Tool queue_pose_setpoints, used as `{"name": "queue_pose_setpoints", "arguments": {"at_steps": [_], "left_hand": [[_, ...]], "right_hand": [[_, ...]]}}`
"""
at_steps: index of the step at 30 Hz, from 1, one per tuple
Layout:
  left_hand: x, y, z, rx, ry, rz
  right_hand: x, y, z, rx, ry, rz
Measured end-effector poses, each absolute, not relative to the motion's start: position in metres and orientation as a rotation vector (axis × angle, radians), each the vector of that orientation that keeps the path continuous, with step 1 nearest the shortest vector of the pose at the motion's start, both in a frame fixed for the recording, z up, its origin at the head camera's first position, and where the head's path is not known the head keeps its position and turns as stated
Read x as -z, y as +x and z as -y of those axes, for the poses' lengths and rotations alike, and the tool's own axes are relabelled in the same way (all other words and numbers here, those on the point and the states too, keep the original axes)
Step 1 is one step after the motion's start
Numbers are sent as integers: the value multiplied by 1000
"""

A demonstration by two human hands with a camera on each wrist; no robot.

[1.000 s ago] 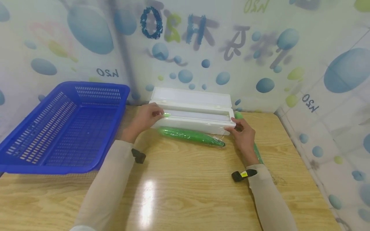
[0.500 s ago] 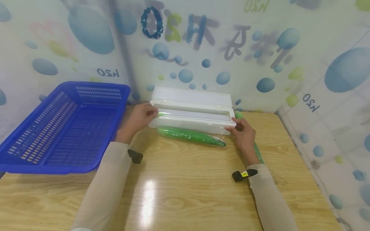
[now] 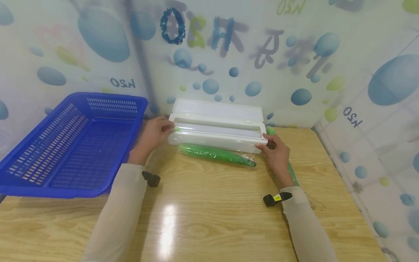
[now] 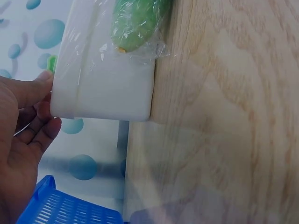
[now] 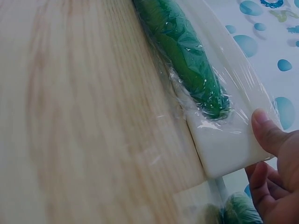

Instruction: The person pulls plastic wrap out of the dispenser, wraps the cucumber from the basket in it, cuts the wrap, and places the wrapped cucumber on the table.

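Note:
A white cling film dispenser [image 3: 216, 141] stands by the wall with its lid tipped back and a film roll inside. At its left end, my left hand [image 3: 153, 136] pinches the small green slider cutter [image 4: 51, 64], which the fingers partly cover. My right hand [image 3: 276, 152] grips the opposite end, thumb on the film-covered front and fingers curled behind. Clear film hangs down from the dispenser to a green cucumber [image 3: 214, 153], which lies along its front with film around it.
Another green cucumber [image 3: 292, 174] lies to the right, partly hidden by the right hand and wrist. A blue plastic basket [image 3: 108, 189] sits at the left of the wooden table [image 3: 209, 218]. A bubble-patterned wall [image 3: 281, 83] rises behind the dispenser.
My left hand has slid leftward along the dispenser, and the green slider cutter has moved with it to the left end. The right hand has kept its place.

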State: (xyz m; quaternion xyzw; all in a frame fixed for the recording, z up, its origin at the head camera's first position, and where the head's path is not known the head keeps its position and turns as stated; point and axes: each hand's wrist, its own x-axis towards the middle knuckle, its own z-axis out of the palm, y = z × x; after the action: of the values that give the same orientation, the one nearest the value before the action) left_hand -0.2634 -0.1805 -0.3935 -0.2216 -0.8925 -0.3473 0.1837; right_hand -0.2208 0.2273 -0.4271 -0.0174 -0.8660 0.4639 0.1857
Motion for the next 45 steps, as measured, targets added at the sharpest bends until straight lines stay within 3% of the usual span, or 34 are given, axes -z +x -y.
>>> {"name": "queue_pose_setpoints", "arguments": {"at_steps": [31,40,45], "left_hand": [[404,-265,195,967,-497,2467],[417,-251,188,1204,-176,2565],[424,-222,175,1212,-76,2641]], "right_hand": [[431,-222,-231,-1349,-31,2411],[427,-219,-233,-1343,-20,2481],[421,-217,-231,-1331,-26,2531]]}}
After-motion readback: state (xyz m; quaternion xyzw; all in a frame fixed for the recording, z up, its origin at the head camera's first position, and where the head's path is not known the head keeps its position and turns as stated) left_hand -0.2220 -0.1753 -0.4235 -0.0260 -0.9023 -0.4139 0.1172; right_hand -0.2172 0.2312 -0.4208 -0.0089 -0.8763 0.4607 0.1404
